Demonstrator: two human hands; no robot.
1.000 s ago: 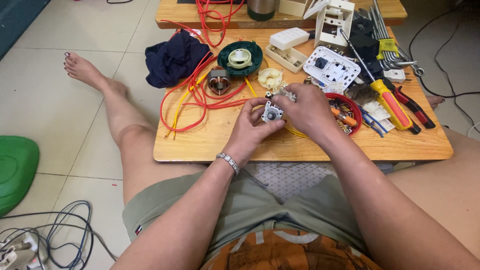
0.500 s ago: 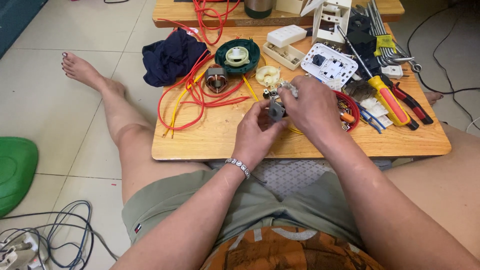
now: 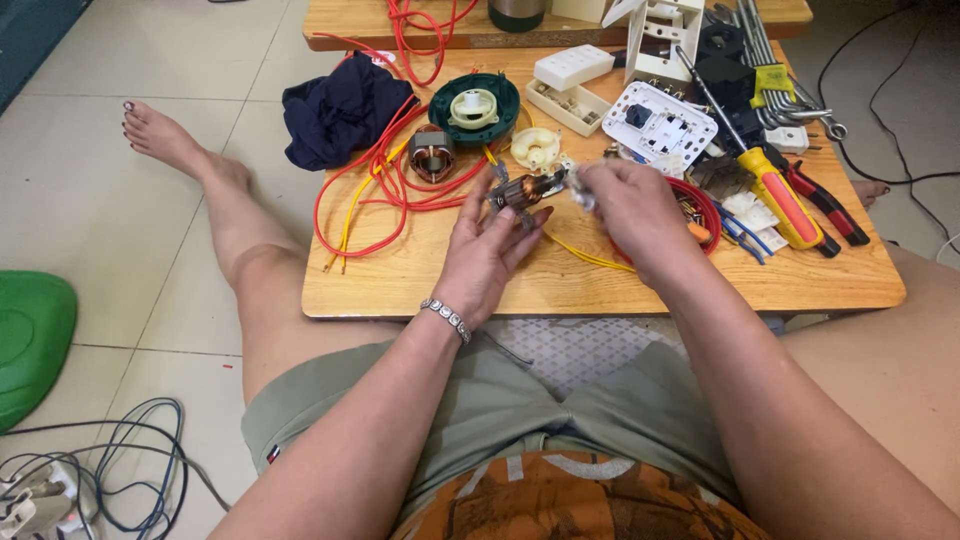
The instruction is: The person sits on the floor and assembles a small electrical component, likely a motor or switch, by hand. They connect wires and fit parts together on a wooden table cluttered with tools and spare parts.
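Observation:
Over the low wooden table (image 3: 420, 280), both hands hold a small motor rotor (image 3: 520, 192) with copper windings on a metal shaft. My left hand (image 3: 490, 250) supports it from below with the fingers spread. My right hand (image 3: 630, 205) pinches the right end of the shaft. A second copper-wound motor part (image 3: 432, 155) lies just left, among red and yellow wires (image 3: 370, 205).
A dark green round housing (image 3: 474, 108), a cream plastic disc (image 3: 535, 148), white switch plates (image 3: 660, 122), a dark blue cloth (image 3: 340, 110), a yellow-handled screwdriver (image 3: 780, 195), red pliers (image 3: 830, 210) and hex keys (image 3: 765, 60) crowd the table. A green object (image 3: 30, 340) and cables (image 3: 90, 480) lie on the floor.
The hands have parted from a tight grip around a small piece; the copper-wound rotor now shows between them, held sideways. The camera view has shifted slightly.

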